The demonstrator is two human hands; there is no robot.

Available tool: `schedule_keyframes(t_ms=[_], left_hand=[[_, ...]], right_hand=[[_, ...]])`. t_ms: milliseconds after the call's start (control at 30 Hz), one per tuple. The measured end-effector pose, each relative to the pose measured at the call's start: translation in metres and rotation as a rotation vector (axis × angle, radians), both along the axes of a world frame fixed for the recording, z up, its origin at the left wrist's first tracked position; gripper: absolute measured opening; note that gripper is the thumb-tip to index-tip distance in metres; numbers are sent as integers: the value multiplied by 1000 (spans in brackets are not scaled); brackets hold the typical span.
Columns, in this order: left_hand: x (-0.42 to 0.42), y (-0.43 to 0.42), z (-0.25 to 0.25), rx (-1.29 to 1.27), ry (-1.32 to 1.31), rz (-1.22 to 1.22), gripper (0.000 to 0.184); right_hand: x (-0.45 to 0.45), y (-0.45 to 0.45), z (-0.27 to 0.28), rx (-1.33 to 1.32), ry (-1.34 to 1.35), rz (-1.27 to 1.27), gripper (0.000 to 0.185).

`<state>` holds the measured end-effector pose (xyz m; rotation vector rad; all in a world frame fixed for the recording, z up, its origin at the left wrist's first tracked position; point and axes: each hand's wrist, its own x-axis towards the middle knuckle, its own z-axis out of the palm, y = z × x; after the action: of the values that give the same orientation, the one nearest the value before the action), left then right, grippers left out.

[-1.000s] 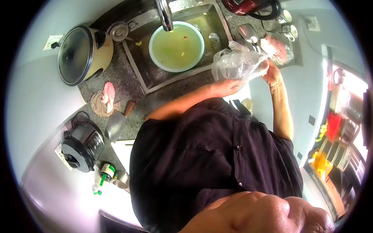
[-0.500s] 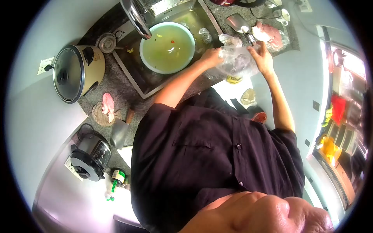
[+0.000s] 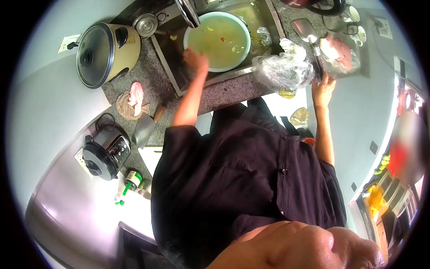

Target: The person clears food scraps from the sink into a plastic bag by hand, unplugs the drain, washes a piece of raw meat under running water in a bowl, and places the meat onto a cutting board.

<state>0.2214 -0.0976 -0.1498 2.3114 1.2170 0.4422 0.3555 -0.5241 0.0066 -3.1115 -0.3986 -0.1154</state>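
From a head-worn camera, a person in a dark buttoned shirt [image 3: 224,175] is standing at a speckled gray stone counter [image 3: 219,96]. The left hand [image 3: 195,61] is reaching over the stainless-steel sink [image 3: 172,62], beside a round, pale-blue basin [image 3: 249,41] that is holding cloudy, yellowish water with small floating bits. A curved chrome faucet [image 3: 188,13] is extending over its rim. The right hand [image 3: 323,93] is hovering or resting by the dark handle of a metal spatula [image 3: 304,30]; contact is unclear. Crumpled clear plastic bags [image 3: 286,71] and pale-pink raw meat [image 3: 338,53] are lying nearby.
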Motion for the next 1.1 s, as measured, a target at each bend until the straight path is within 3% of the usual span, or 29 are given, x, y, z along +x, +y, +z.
schedule_keyframes(t_ms=[67,133,233,300,367,400,467,500,567,600,633,700,833,867,1100], left_hand=[[-8,34,-32,49,95,107,46],[-11,52,-55,-758,14,393,52],[-17,61,-57,-886,-70,386,45],[-26,65,-63,-773,-13,306,36],[-21,52,-17,-768,-299,303,28],[-15,53,8,-756,-299,303,28],[-5,64,53,-721,-271,89,25],[-7,68,61,-707,-272,94,25],[0,75,72,-504,-101,-20,27],[4,67,100,-276,11,-141,25],[6,60,119,-273,12,-135,25],[8,50,146,-75,229,-208,23],[-2,36,181,187,183,-410,17],[-3,32,190,256,155,-430,8],[-28,29,215,443,111,-517,9]], right_hand=[[-2,13,19,98,37,-29,46],[-5,22,30,276,158,-50,30],[-10,23,7,309,389,-62,29],[-12,36,5,253,431,-30,33],[-12,36,-11,256,464,-34,35],[-11,37,-17,247,442,-29,33],[-9,41,-26,236,445,-28,26],[-9,42,-24,248,447,-18,26],[-3,41,-21,258,377,-4,24],[3,35,-25,230,366,29,22],[3,36,-16,232,368,35,22],[5,41,7,537,357,-1,20],[7,42,21,763,357,90,18],[7,42,23,826,444,43,18],[19,22,-18,876,465,58,21]])
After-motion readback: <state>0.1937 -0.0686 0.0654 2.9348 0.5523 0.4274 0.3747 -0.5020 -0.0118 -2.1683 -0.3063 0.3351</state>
